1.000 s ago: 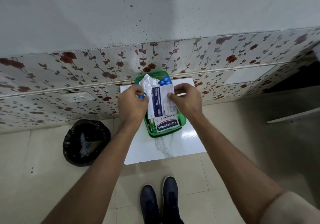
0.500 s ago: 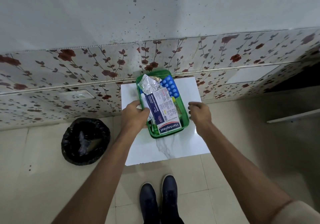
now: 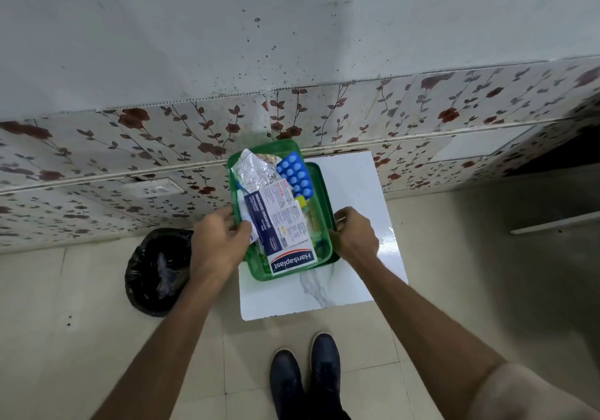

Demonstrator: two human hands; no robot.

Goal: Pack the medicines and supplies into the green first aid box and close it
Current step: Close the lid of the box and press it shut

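Observation:
The green first aid box (image 3: pixel 257 270) stands open on a white marble-look table (image 3: pixel 352 186). Inside it lie a Hansaplast dressing pack (image 3: pixel 282 225), a blue blister strip (image 3: pixel 294 176), a silver foil strip (image 3: pixel 256 173) and a white tube (image 3: pixel 244 207). A second, darker green rim, the lid (image 3: pixel 325 192), shows along the box's right side. My left hand (image 3: pixel 217 244) grips the box's left rim, thumb on the tube. My right hand (image 3: pixel 355 238) has its fingers curled on the right edge, at the lid's rim.
A black bin bag (image 3: pixel 156 273) sits on the floor left of the table. A flower-patterned wall (image 3: pixel 422 108) rises right behind the table. My dark shoes (image 3: pixel 305 377) stand on the beige tiles in front of it.
Both hands let go of the dressing pack, which now lies in the box. My right hand swung out to the right, then came in to the box's right edge. My left hand dropped to the left rim.

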